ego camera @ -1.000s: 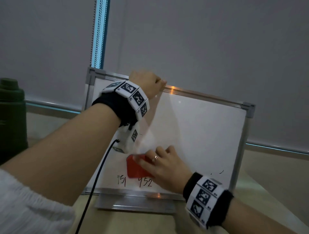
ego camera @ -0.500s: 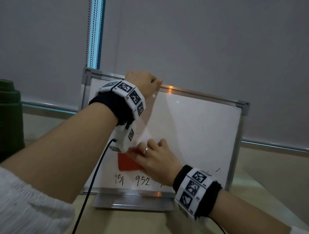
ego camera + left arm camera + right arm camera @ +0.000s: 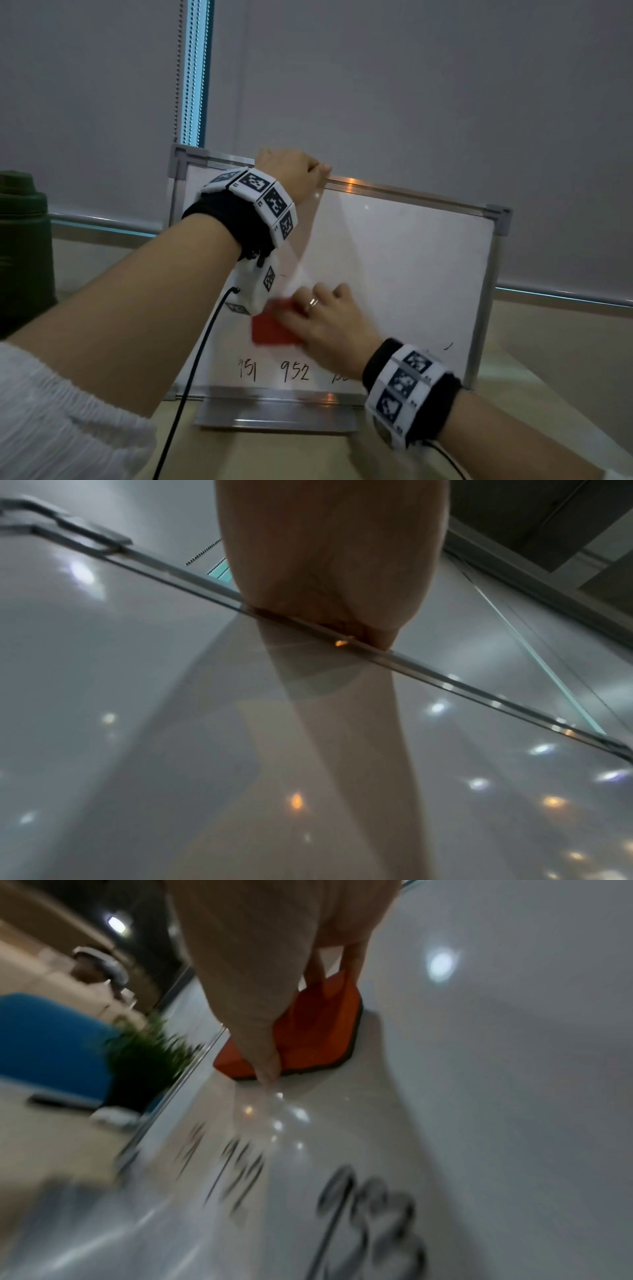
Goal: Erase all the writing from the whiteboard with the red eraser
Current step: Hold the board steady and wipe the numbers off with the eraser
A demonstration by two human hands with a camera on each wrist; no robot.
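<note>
A white metal-framed whiteboard [image 3: 404, 274] stands upright on the table. My left hand [image 3: 291, 171] grips its top edge, fingers curled over the frame [image 3: 342, 639]. My right hand [image 3: 325, 322] holds the red eraser [image 3: 270, 329] flat against the lower left part of the board, thumb and fingers along its sides [image 3: 308, 1031]. Black numbers "951 952" [image 3: 274, 371] run along the bottom of the board, just below the eraser; more writing continues behind my right wrist. A small stroke [image 3: 448, 346] shows near the right edge.
A dark green flask [image 3: 24, 253] stands at the far left. The board's metal foot [image 3: 277, 416] rests on the beige table. A black cable [image 3: 191, 377] hangs from my left wrist across the board. Grey blinds fill the background.
My right hand has slid the eraser left and slightly up over the board, from touching the top of "952" to a spot above and between the numbers. The left hand keeps its grip.
</note>
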